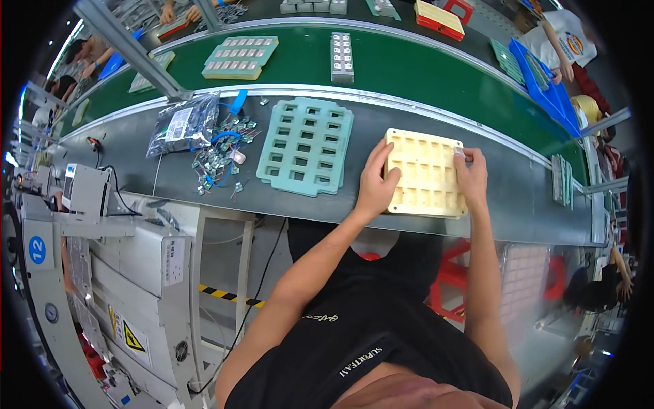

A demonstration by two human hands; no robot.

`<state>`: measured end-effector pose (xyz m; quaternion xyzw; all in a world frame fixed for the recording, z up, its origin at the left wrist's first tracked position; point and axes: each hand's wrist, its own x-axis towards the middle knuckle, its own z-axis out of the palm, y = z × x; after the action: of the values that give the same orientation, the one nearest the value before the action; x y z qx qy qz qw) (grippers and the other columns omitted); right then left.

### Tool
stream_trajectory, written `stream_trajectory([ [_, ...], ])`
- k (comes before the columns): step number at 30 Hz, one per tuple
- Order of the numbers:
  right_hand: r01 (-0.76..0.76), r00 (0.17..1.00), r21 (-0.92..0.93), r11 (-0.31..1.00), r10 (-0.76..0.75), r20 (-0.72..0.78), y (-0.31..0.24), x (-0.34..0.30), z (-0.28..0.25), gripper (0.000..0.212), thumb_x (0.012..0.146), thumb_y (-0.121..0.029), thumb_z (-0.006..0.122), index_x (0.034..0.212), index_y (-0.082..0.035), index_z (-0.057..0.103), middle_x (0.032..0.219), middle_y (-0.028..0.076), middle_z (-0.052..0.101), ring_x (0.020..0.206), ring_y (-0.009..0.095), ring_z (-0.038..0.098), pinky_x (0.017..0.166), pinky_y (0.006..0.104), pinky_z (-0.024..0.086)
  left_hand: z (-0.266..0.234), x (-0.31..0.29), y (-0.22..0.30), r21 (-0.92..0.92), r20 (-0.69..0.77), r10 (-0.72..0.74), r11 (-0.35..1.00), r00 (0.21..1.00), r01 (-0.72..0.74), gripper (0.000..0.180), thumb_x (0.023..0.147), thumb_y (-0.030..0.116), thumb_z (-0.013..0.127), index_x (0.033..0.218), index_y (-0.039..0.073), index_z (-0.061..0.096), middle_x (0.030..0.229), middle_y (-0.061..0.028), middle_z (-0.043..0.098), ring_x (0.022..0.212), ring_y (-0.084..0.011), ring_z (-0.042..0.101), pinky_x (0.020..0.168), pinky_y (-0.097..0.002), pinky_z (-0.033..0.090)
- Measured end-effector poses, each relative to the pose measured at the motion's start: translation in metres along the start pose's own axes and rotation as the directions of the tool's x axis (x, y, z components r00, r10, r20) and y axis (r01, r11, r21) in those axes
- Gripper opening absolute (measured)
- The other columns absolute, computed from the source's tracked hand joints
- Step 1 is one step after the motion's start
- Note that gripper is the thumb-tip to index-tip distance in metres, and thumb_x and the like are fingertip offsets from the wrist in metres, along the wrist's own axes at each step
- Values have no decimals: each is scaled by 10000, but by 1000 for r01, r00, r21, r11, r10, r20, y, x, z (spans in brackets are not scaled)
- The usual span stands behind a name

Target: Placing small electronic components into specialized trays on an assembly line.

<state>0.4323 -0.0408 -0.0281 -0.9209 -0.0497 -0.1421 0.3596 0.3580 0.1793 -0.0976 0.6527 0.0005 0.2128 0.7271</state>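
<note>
A cream-coloured tray (426,177) with rows of square pockets rests on the dark bench in front of me. My left hand (376,185) grips its left side, thumb over the rim. At the upper right corner of the tray, my right hand (473,176) has its fingers bent together. Something small and whitish shows at those fingertips, too small to name. Left of the tray lies a green panel (300,163) with rows of cut-out windows. Beyond it is a pile of small circuit boards with wires (221,153), and beside that a silvery plastic bag (184,126).
Behind the bench runs a green conveyor belt (300,61) carrying a tray of pale parts (242,56) and a narrow grey tray (342,58). A metal post (136,51) rises at left. A blue bin (545,88) stands far right, near other people. A white machine (136,273) sits lower left.
</note>
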Motion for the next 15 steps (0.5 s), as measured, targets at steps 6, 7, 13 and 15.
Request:
stream_trajectory([
  [6, -40, 999, -41, 998, 41, 4, -6, -1, 2, 267, 908, -237, 628, 1038, -7, 594, 982, 161, 620, 978, 300, 576, 892, 409, 439, 0, -1, 5, 28, 1, 3, 1000, 1000, -3, 471, 863, 60, 574, 1318, -52, 535, 1458, -252, 448, 1350, -373, 449, 1113, -394, 364],
  [7, -58, 998, -23, 998, 58, 4, -5, -2, 0, 268, 910, -241, 629, 1034, -6, 595, 980, 161, 620, 964, 296, 581, 882, 402, 446, 0, -1, 5, 25, 4, 1, 1000, 1000, -2, 471, 863, 60, 574, 1318, -52, 535, 1458, -252, 448, 1350, -373, 449, 1113, -394, 364],
  [13, -29, 997, 10, 1000, 29, -65, -1, 0, 7, 248, 896, -209, 654, 1022, 1, 613, 983, 167, 640, 910, 299, 612, 823, 382, 483, 1, 3, -3, -14, 8, 33, 999, 999, -33, 457, 852, 42, 590, 1296, -58, 549, 1439, -256, 453, 1347, -364, 453, 1119, -385, 359],
  [15, -2, 997, -29, 1000, -1, -74, 1, 5, 11, 254, 875, -204, 670, 1016, 3, 630, 980, 170, 654, 915, 322, 626, 818, 389, 490, -2, 3, -2, -44, -3, 7, 999, 1000, -7, 465, 855, 41, 593, 1308, -55, 546, 1442, -253, 444, 1343, -360, 457, 1113, -379, 364],
])
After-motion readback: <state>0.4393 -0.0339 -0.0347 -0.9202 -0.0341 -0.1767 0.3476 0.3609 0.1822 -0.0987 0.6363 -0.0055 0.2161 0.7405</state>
